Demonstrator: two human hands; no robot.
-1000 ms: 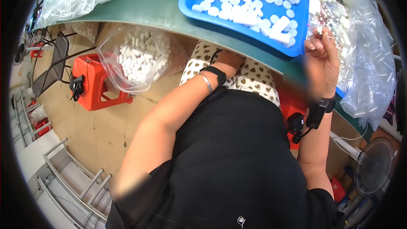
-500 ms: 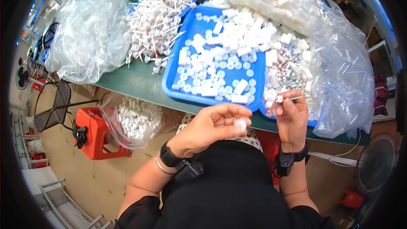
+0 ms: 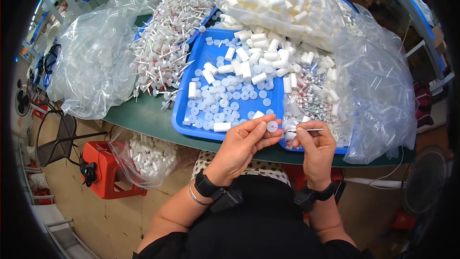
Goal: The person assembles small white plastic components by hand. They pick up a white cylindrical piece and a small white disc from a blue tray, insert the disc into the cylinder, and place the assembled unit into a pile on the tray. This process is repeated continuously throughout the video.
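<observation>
Between the thumb and fingers of my left hand (image 3: 239, 148) is a small translucent white disc (image 3: 272, 126) with a hole at its middle. My right hand (image 3: 316, 151) pinches a thin white stick (image 3: 312, 129), its reddish end pointing at the disc. The stick's end is at or very near the disc; whether it enters the hole I cannot tell. Both hands are just over the front edge of a blue tray (image 3: 178, 115), which holds loose translucent discs (image 3: 225, 103) and white foam-like cylinders (image 3: 246, 70).
Sticks with discs on them form a heap (image 3: 165, 38) at the left. A second tray on the right holds thin sticks (image 3: 314, 93) and cylinders. Clear plastic bags (image 3: 91, 62) flank the green table (image 3: 129, 120). A red stool (image 3: 103, 168) stands lower left, a fan (image 3: 424, 177) at right.
My left hand has moved right, turning the disc toward the stick. My right hand has come slightly left and lower, so disc and stick are now close together. The view has shifted a little.
</observation>
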